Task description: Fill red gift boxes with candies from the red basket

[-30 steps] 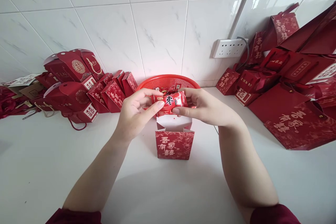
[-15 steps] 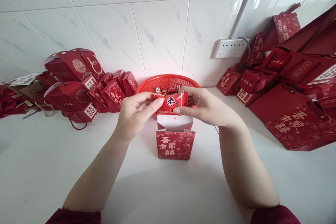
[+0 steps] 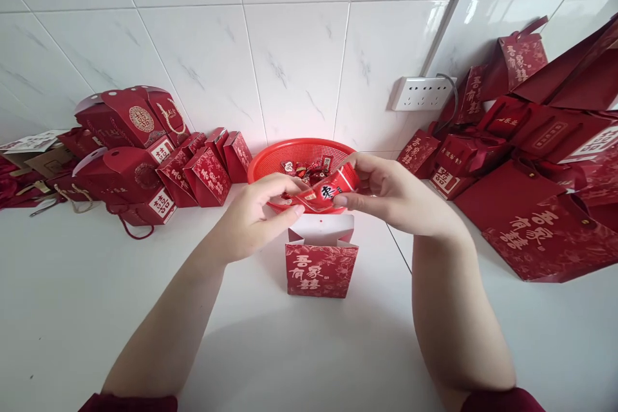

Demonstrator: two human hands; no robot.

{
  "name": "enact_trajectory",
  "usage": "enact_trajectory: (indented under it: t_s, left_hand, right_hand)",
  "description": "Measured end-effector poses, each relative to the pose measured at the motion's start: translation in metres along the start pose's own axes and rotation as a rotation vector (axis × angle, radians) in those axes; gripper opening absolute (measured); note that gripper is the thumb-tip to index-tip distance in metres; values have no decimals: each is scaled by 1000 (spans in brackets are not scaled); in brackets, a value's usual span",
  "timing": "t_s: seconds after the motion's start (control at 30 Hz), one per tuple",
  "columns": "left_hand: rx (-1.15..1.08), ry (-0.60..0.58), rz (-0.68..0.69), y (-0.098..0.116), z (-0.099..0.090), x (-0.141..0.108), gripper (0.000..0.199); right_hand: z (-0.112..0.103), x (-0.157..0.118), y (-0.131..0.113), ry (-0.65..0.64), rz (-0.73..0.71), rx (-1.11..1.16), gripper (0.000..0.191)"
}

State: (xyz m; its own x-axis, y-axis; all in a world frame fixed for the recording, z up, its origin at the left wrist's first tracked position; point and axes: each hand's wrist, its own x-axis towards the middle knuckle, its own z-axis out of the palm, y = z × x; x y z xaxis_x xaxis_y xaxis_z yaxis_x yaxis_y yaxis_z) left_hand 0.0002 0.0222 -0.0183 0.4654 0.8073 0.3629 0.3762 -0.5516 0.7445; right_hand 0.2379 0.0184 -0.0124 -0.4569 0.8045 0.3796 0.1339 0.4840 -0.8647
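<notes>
A shiny red wrapped packet (image 3: pixel 326 192) with a black character on it is being held in the air, tilting up toward the right, just above and behind an open red carton (image 3: pixel 322 270). The right hand (image 3: pixel 386 196) is gripping the packet's raised end, its thumb pressing on the front and its fingers curling behind. The left hand (image 3: pixel 248 219) is pinching the lower end between thumb and fingers in a narrow grip. The carton is standing upright on a white table (image 3: pixel 309 354), its top gaping and its white back flap rising, with pale characters showing on its front. Behind the packet, a red mesh basket (image 3: pixel 290 145) is holding small wrapped sweets (image 3: pixel 311 170). Stacked red gift boxes (image 3: pixel 128 129) are sitting well to the left; red gift bags (image 3: pixel 541 232) are crowding the right side. A white socket strip (image 3: pixel 423 94) is resting against the tiled wall (image 3: pixel 299 64), and dark red sleeves (image 3: pixel 502 400) are showing at the lower edge.
</notes>
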Motion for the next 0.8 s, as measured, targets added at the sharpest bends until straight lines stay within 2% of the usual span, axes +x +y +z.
enact_trajectory:
  t_s: [0.2,0.3,0.37,0.4,0.5,0.6,0.73,0.8]
  left_hand:
    - [176,-358,-37,-13,4,4,20]
    - [162,-560,-25,-6,1,3,19]
    - [203,-641,-15,4,-3,1,29]
    - [251,-658,-16,10,-4,-1,30]
    - [448,-688,-62,22,-3,-12,15]
    - [595,-708,-89,26,4,-26,30]
    - [669,-648,-32,27,13,-37,34]
    - [620,-597,-29,28,15,-38,30]
  right_hand:
    - [-8,-8,-6,-28,-45,-104,14]
    - [-8,-10,-9,-78,-54,-158,13]
    - [-6,-11,-11,-124,-61,-185,15]
    - [-5,-12,-13,-144,-72,-186,15]
    - [-1,-15,-18,-186,-121,-125,16]
    - [2,-17,-23,-177,-188,-105,17]
    - [3,-20,-28,-142,-238,-193,17]
    - [4,-21,-29,-154,-250,-184,15]
